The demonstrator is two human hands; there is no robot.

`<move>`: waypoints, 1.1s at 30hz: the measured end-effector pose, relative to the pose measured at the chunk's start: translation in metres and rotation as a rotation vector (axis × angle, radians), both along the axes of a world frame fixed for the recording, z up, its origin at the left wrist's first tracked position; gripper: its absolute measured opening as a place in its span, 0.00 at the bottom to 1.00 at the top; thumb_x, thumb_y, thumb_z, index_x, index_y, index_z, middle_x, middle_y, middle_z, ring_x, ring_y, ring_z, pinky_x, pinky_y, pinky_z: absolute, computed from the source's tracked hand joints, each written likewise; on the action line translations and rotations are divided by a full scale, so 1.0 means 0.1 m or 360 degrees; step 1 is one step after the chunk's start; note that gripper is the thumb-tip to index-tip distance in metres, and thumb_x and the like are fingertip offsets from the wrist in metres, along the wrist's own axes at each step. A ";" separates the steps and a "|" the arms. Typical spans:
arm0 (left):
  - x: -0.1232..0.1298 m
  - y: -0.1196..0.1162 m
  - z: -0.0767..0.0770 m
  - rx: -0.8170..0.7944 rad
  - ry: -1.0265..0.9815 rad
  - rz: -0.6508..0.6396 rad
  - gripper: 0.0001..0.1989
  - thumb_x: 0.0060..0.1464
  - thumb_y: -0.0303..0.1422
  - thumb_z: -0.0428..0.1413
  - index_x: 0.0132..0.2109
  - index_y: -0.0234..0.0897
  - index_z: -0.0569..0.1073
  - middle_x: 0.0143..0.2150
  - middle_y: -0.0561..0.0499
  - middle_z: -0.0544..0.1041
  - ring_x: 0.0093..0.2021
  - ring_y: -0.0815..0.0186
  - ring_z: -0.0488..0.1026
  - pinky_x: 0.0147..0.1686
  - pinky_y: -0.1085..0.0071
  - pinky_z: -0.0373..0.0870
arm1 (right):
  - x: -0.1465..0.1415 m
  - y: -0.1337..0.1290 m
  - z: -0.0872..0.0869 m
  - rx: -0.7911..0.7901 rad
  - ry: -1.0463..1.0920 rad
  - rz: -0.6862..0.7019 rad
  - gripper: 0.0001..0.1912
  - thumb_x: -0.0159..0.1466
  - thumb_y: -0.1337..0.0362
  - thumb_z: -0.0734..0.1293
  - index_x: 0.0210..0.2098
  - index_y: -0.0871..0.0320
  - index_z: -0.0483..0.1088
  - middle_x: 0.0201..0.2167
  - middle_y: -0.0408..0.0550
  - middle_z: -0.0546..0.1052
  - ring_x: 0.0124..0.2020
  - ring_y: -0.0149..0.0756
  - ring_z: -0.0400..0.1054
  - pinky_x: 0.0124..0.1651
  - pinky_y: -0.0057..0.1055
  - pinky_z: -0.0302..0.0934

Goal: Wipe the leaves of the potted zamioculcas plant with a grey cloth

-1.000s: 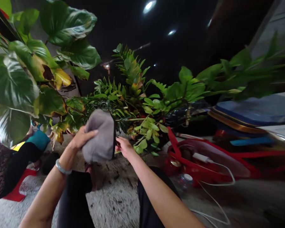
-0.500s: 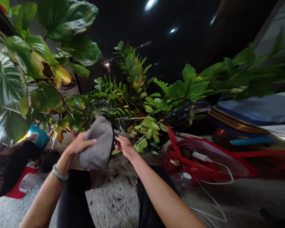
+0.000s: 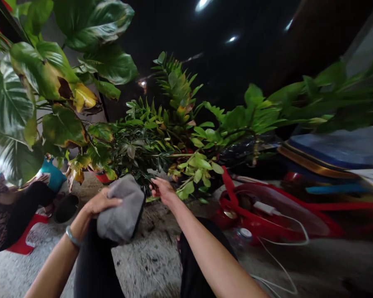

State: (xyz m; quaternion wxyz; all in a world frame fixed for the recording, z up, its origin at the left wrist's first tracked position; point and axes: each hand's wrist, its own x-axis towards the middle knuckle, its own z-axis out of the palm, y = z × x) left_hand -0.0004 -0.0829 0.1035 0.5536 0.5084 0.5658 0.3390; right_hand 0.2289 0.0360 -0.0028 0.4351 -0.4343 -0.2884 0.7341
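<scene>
A soft grey cloth [image 3: 121,211] with a dark edge is bunched in my left hand [image 3: 104,201], the thumb lying across its top. It hangs over my left knee, below the low foliage. My right hand [image 3: 164,191] is at the front of the dark-leaved plant [image 3: 133,151], fingers curled in a pinch on its dark-green leaves. Exactly which leaf or stem sits between those fingertips is hard to see. Pale green leaves [image 3: 199,165] hang just to the right of this hand.
A large-leaved plant [image 3: 15,103] with yellowed leaves fills the left. At right stands a red bag [image 3: 236,203] with a white charger and cable, beside a plastic bottle [image 3: 244,234]. Another person [image 3: 21,207] sits at far left near a red stool [image 3: 27,236] and dark pot [image 3: 66,209].
My left hand and the grey cloth have moved down and slightly left, away from the right hand. My right hand stays at the same leaves.
</scene>
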 end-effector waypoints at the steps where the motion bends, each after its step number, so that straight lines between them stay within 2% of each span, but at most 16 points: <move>1: -0.04 0.08 0.12 0.0115 -0.0080 0.0186 0.25 0.38 0.44 0.74 0.42 0.35 0.84 0.37 0.48 0.85 0.36 0.58 0.79 0.39 0.68 0.75 | 0.00 0.00 0.00 0.0011 0.0015 0.0005 0.08 0.60 0.66 0.69 0.27 0.56 0.66 0.15 0.38 0.72 0.11 0.24 0.59 0.12 0.20 0.54; 4: -0.11 0.37 0.32 0.0479 -0.0323 0.0795 0.28 0.35 0.44 0.74 0.44 0.36 0.82 0.37 0.48 0.85 0.36 0.59 0.80 0.38 0.69 0.76 | -0.03 0.00 0.01 0.0009 0.0023 0.0000 0.09 0.60 0.67 0.69 0.27 0.56 0.65 0.15 0.38 0.72 0.11 0.25 0.59 0.12 0.20 0.53; 6: -0.09 0.47 0.23 0.0486 -0.0343 0.0946 0.26 0.33 0.44 0.74 0.40 0.35 0.81 0.32 0.48 0.83 0.32 0.61 0.79 0.34 0.69 0.76 | -0.04 0.00 0.01 -0.0018 0.0021 -0.0020 0.08 0.58 0.67 0.70 0.28 0.56 0.65 0.15 0.38 0.72 0.10 0.25 0.59 0.12 0.21 0.53; 8: -0.03 0.42 0.02 0.0303 -0.0227 0.0806 0.25 0.31 0.44 0.75 0.36 0.33 0.80 0.28 0.49 0.81 0.28 0.62 0.77 0.31 0.69 0.74 | -0.03 0.00 -0.01 -0.0012 0.0019 -0.0036 0.09 0.56 0.67 0.71 0.28 0.56 0.65 0.15 0.36 0.71 0.10 0.25 0.58 0.13 0.21 0.54; 10: 0.03 0.24 -0.19 0.0095 -0.0072 0.0473 0.25 0.33 0.43 0.75 0.36 0.31 0.81 0.29 0.49 0.82 0.29 0.62 0.77 0.32 0.69 0.73 | -0.01 0.00 -0.03 0.0051 0.0004 -0.0020 0.10 0.53 0.66 0.73 0.30 0.56 0.67 0.14 0.35 0.71 0.11 0.25 0.58 0.14 0.21 0.54; 12: 0.05 0.05 -0.26 -0.0037 0.0016 0.0154 0.23 0.38 0.43 0.74 0.38 0.31 0.83 0.32 0.48 0.83 0.32 0.61 0.78 0.35 0.68 0.73 | 0.02 0.01 -0.05 0.0176 0.0015 0.0008 0.14 0.51 0.64 0.74 0.36 0.56 0.71 0.15 0.34 0.71 0.11 0.26 0.59 0.15 0.22 0.55; 14: 0.04 -0.03 -0.16 -0.0061 -0.0009 0.0028 0.23 0.41 0.44 0.73 0.41 0.32 0.84 0.36 0.47 0.84 0.35 0.60 0.78 0.38 0.68 0.73 | 0.03 0.02 -0.07 0.0307 0.0070 0.0026 0.21 0.50 0.62 0.75 0.43 0.55 0.74 0.16 0.34 0.72 0.12 0.26 0.60 0.16 0.23 0.55; 15: 0.04 0.00 -0.05 -0.0009 -0.0056 0.0066 0.24 0.41 0.44 0.73 0.42 0.33 0.84 0.37 0.47 0.84 0.36 0.60 0.79 0.39 0.68 0.74 | 0.02 0.02 -0.08 0.0354 0.0106 0.0030 0.23 0.49 0.61 0.76 0.44 0.55 0.74 0.16 0.35 0.72 0.12 0.26 0.60 0.16 0.23 0.55; 19: 0.09 0.46 0.43 0.0483 -0.0296 0.0536 0.30 0.38 0.44 0.73 0.48 0.34 0.82 0.43 0.45 0.84 0.43 0.57 0.79 0.45 0.68 0.74 | -0.02 0.03 -0.09 0.0381 0.0193 0.0059 0.18 0.45 0.58 0.78 0.32 0.57 0.74 0.15 0.36 0.70 0.13 0.25 0.58 0.17 0.24 0.53; 22: 0.24 0.80 0.47 0.0562 -0.0371 0.0699 0.30 0.34 0.44 0.74 0.44 0.31 0.82 0.39 0.44 0.84 0.38 0.59 0.78 0.41 0.67 0.75 | -0.03 0.02 -0.06 0.0391 0.0244 0.0061 0.19 0.43 0.57 0.79 0.27 0.56 0.69 0.14 0.36 0.71 0.12 0.24 0.57 0.17 0.25 0.55; 24: 0.32 0.83 0.33 0.0416 -0.0247 0.0579 0.28 0.32 0.44 0.74 0.40 0.30 0.82 0.34 0.46 0.83 0.33 0.61 0.77 0.37 0.67 0.74 | -0.01 0.01 -0.04 0.0389 0.0289 0.0035 0.20 0.43 0.57 0.79 0.28 0.55 0.67 0.15 0.35 0.71 0.13 0.25 0.58 0.18 0.25 0.55; 26: 0.36 0.72 0.17 0.0222 -0.0014 0.0253 0.25 0.33 0.43 0.73 0.37 0.31 0.82 0.31 0.49 0.82 0.31 0.61 0.76 0.35 0.68 0.72 | 0.02 0.00 -0.02 0.0375 0.0314 -0.0010 0.21 0.43 0.58 0.78 0.33 0.54 0.69 0.15 0.33 0.71 0.13 0.25 0.58 0.18 0.25 0.55; 28: 0.35 0.54 0.12 0.0080 0.0169 -0.0137 0.21 0.36 0.42 0.73 0.36 0.33 0.83 0.31 0.50 0.82 0.33 0.61 0.76 0.36 0.69 0.72 | 0.04 0.00 -0.01 0.0372 0.0307 -0.0061 0.24 0.44 0.60 0.77 0.39 0.54 0.70 0.16 0.32 0.70 0.14 0.25 0.58 0.18 0.24 0.52; 30: 0.33 0.44 0.24 0.0055 0.0203 -0.0346 0.20 0.38 0.42 0.72 0.37 0.34 0.84 0.32 0.51 0.82 0.34 0.61 0.76 0.36 0.69 0.72 | 0.04 0.01 0.00 0.0388 0.0289 -0.0086 0.24 0.44 0.61 0.76 0.39 0.54 0.69 0.16 0.31 0.68 0.14 0.25 0.58 0.18 0.23 0.51; 31: 0.33 0.43 0.34 0.0105 0.0168 -0.0329 0.20 0.39 0.43 0.72 0.37 0.34 0.84 0.33 0.51 0.82 0.34 0.61 0.76 0.36 0.69 0.72 | 0.04 0.01 0.00 0.0395 0.0284 -0.0083 0.23 0.45 0.60 0.77 0.38 0.54 0.68 0.16 0.31 0.68 0.14 0.25 0.58 0.18 0.23 0.51; 33: 0.36 0.53 0.56 0.0299 0.0007 -0.0103 0.23 0.39 0.44 0.72 0.40 0.33 0.84 0.35 0.49 0.83 0.35 0.61 0.77 0.37 0.70 0.73 | 0.03 0.00 0.01 0.0410 0.0296 -0.0049 0.22 0.45 0.59 0.77 0.34 0.53 0.64 0.15 0.31 0.66 0.14 0.25 0.58 0.18 0.24 0.52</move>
